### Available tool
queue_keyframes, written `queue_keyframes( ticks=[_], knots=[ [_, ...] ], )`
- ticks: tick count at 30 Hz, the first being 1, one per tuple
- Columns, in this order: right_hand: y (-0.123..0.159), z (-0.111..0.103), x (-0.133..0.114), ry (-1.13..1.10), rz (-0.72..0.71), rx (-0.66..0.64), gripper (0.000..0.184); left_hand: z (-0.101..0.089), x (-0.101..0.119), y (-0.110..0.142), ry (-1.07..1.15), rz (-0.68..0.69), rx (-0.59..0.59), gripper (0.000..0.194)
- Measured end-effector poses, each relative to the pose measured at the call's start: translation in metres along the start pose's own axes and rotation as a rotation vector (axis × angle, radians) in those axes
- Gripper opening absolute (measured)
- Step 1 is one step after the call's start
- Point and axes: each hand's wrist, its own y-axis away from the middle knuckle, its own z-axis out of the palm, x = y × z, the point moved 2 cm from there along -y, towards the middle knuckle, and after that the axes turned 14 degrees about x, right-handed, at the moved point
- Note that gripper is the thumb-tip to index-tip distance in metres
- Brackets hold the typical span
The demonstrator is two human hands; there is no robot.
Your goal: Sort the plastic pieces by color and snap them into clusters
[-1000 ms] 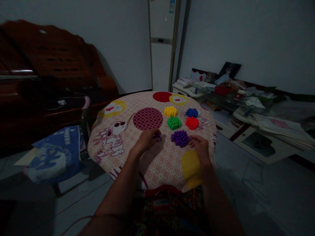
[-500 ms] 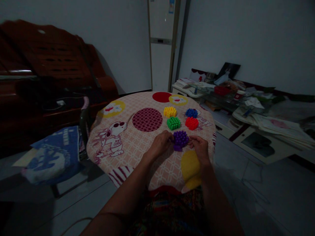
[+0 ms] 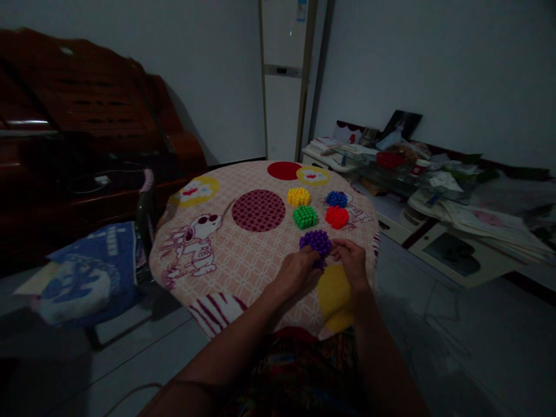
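A cluster of purple round-topped pieces (image 3: 316, 240) sits near the right front of the round table. My left hand (image 3: 299, 267) is at its near left side, fingers closed on a purple piece that they partly hide. At the cluster's right edge is my right hand (image 3: 351, 258), its thumb and fingertips pinched together; whatever lies between them is too small to make out. Beyond the purple cluster stand similar groups: green (image 3: 305, 216), yellow (image 3: 299, 197), red (image 3: 337, 217) and blue (image 3: 336, 199).
A patterned cloth (image 3: 256, 260) covers the table. To the left are a chair with a blue bag-like cloth (image 3: 95, 272) and a wooden sofa (image 3: 91, 104). On the right, a low cabinet (image 3: 447, 249) carries papers and clutter. A tall white unit (image 3: 282, 110) stands behind.
My left hand has moved right with a purple piece, first to the cluster's left side, then to its near side. My right hand has stayed at the cluster's right edge.
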Motion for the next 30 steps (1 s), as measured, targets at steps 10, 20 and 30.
queue_keyframes(
  ticks=[10, 20, 30],
  knots=[
    [0.001, 0.000, 0.000, -0.012, 0.010, -0.004, 0.030, 0.017, 0.004, 0.011, -0.049, 0.045, 0.052, 0.019],
    [0.001, -0.001, -0.002, 0.006, -0.027, -0.017, 0.028, 0.015, 0.007, 0.009, -0.084, 0.056, -0.039, 0.020],
    [0.001, 0.000, -0.001, -0.014, -0.011, -0.004, 0.028, 0.015, -0.004, 0.012, -0.024, -0.069, 0.107, 0.023]
  ],
)
